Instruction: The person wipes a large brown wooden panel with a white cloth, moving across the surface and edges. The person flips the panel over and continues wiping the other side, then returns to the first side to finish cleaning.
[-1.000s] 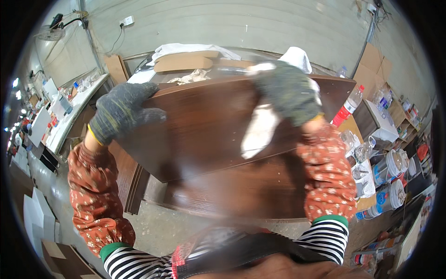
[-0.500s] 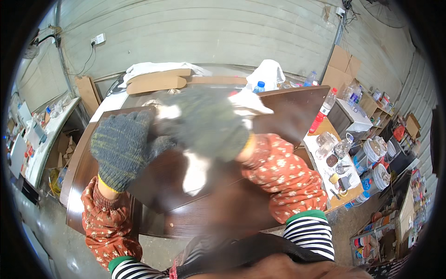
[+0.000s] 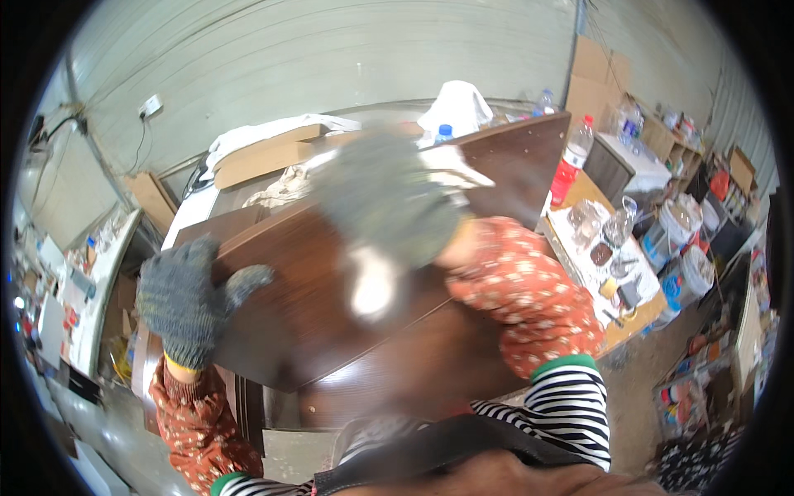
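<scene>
My left hand (image 3: 186,302), in a dark grey knit glove, grips the left end of a dark brown wooden panel (image 3: 289,289), with its thumb on the near face. The panel stands tilted on edge over a brown surface (image 3: 397,355). Smeared by motion, my right hand (image 3: 385,198) in a matching glove is at the panel's upper middle. A white cloth (image 3: 374,285) sticks out below it, blurred along with the hand, pressed to the panel's face. The right fingers themselves are hidden in the blur. More white cloth (image 3: 455,168) shows by the upper edge.
Behind the panel lie cardboard pieces (image 3: 265,157), a crumpled beige cloth (image 3: 285,188) and a blue-capped bottle (image 3: 444,133). To the right, a bottle of red liquid (image 3: 571,165) stands near a side table (image 3: 645,306) of small containers. White buckets (image 3: 693,277) stand beyond.
The view has shifted. The panel now shows more of its face, and my left hand sits lower at its end. My right hand, with the white cloth, has moved a little right across the panel.
</scene>
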{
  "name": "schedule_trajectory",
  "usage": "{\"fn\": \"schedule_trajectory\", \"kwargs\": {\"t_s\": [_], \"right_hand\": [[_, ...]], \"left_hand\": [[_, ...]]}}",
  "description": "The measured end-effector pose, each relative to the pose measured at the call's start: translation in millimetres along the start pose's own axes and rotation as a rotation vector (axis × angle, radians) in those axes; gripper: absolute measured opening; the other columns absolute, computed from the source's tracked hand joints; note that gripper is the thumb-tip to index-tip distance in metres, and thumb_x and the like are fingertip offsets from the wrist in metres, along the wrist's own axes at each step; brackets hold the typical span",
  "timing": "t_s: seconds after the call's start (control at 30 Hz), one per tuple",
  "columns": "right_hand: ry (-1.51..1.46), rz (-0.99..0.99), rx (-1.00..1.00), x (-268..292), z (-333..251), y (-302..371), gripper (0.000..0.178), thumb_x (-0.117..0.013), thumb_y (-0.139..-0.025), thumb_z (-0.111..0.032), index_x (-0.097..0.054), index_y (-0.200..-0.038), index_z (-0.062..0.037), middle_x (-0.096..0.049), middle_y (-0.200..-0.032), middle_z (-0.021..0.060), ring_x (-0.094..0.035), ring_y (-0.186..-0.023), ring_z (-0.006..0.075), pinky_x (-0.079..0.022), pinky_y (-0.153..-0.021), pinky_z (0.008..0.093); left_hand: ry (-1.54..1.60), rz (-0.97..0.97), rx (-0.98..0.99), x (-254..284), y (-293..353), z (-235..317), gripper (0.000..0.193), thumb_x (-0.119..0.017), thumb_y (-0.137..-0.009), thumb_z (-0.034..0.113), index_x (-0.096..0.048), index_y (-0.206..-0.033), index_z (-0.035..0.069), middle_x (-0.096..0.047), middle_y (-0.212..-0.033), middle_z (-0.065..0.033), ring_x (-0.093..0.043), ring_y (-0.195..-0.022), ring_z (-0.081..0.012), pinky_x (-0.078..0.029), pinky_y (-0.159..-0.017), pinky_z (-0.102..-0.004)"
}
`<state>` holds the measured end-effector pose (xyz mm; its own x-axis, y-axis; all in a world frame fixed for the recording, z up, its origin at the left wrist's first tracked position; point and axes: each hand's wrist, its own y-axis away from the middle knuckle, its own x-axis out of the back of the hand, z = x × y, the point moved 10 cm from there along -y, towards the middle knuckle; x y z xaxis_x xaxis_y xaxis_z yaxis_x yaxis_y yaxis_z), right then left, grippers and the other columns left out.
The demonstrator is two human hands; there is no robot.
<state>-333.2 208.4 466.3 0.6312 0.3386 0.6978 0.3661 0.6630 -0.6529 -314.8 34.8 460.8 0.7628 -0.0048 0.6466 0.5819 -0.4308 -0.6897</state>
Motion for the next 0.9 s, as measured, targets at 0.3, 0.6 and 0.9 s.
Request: {"fn": "schedule_trajectory", "kwargs": {"t_s": [0.3,0.6,0.9], "right_hand": [[0.196,0.065,0.033,5,77,79,0.042,-0.057,-0.088,-0.019,-0.057,-0.129,-0.0082,-0.062,-0.122,0.0121,-0.061,-0.105,0.0293,-0.047,-0.097,0.0465],[0.629,-0.172,-0.490,74,342,281,0.072,-0.058,-0.079,0.001,-0.042,-0.148,-0.0095,-0.055,-0.134,0.0190,-0.053,-0.124,0.0363,-0.041,-0.108,0.0448],[0.562,0.394,-0.795,216,361,335,0.040,-0.043,-0.102,-0.021,-0.053,-0.137,-0.0044,-0.060,-0.131,0.0192,-0.060,-0.119,0.0308,-0.045,-0.104,0.0381]], "left_hand": [[-0.111,0.056,-0.002,7,19,1,0.053,-0.079,-0.071,0.052,-0.066,-0.101,0.011,-0.066,-0.091,-0.0112,-0.061,-0.084,-0.0346,-0.049,-0.077,-0.0448],[-0.126,0.117,-0.051,33,33,16,0.058,-0.075,-0.073,0.058,-0.064,-0.100,0.008,-0.064,-0.088,-0.0131,-0.060,-0.084,-0.0359,-0.047,-0.078,-0.0441],[-0.088,0.057,-0.036,41,32,28,0.056,-0.075,-0.072,0.057,-0.066,-0.099,0.010,-0.066,-0.089,-0.0120,-0.061,-0.084,-0.0360,-0.046,-0.077,-0.0447]]}}
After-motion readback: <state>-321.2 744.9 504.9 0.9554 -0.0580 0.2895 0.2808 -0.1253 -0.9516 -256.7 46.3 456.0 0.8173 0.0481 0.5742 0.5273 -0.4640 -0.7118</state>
